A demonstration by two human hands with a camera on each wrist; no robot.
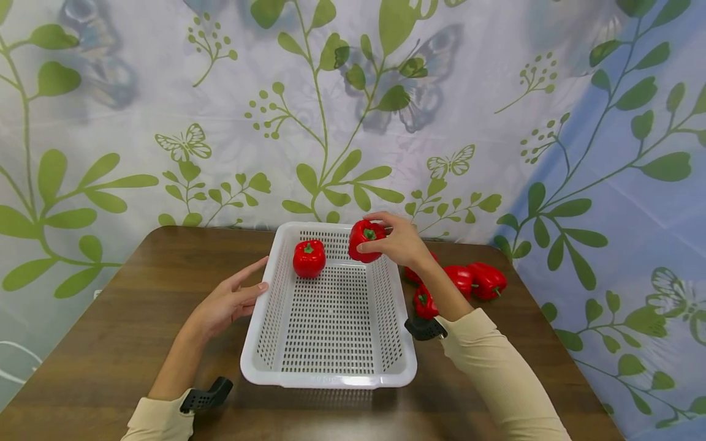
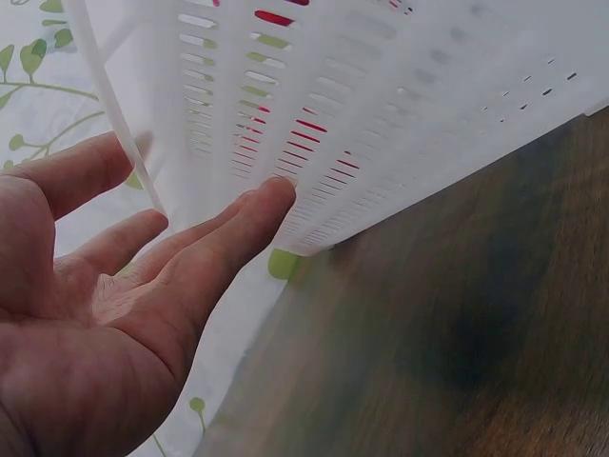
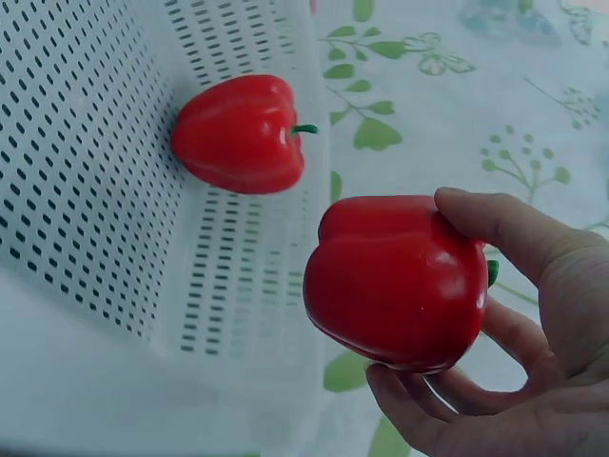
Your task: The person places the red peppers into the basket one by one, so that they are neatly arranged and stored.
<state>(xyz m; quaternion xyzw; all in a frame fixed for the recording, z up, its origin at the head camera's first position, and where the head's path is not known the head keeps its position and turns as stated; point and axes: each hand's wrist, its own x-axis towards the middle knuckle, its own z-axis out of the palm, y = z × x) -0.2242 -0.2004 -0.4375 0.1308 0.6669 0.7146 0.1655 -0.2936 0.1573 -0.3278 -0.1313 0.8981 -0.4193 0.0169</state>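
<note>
My right hand (image 1: 405,244) holds a red bell pepper (image 1: 365,242) over the far right corner of a white plastic basket (image 1: 331,381). In the right wrist view, the thumb lies on one side of the held pepper (image 3: 400,286) and fingers on the other. A second bell pepper (image 1: 309,260) stands upright in the basket's far left part, green stem up. My left hand (image 1: 228,303) is at the basket's left side with fingers fairly straight. In the left wrist view, its fingertips lie right at the rim and the slotted wall (image 2: 324,124).
Several more red bell peppers (image 1: 488,280) lie on the brown wooden table (image 1: 182,269) right of the basket, partly hidden by my right forearm. A curtain (image 1: 220,110) printed with leaves and butterflies hangs behind the table and along its right side.
</note>
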